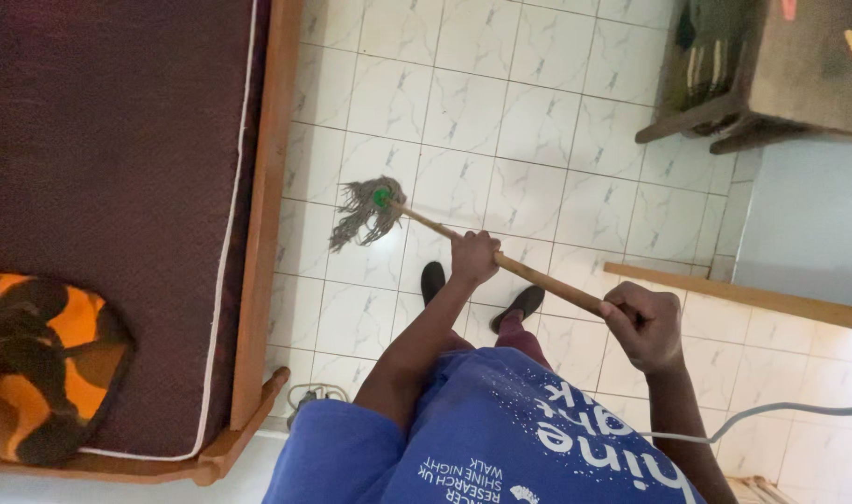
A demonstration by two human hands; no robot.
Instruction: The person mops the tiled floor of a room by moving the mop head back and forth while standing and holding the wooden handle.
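I see my left grip (474, 257) clenched around the wooden mop handle (538, 277) at mid-frame, my right grip (645, 325) grasping its end lower right. The mop head (365, 211) rests on the tiled floor (538, 121) beside the bed (118, 187).

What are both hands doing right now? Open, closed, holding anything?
Left hand: closed around the wooden mop handle, partway down towards the mop head.
Right hand: closed on the same handle, near its upper end.
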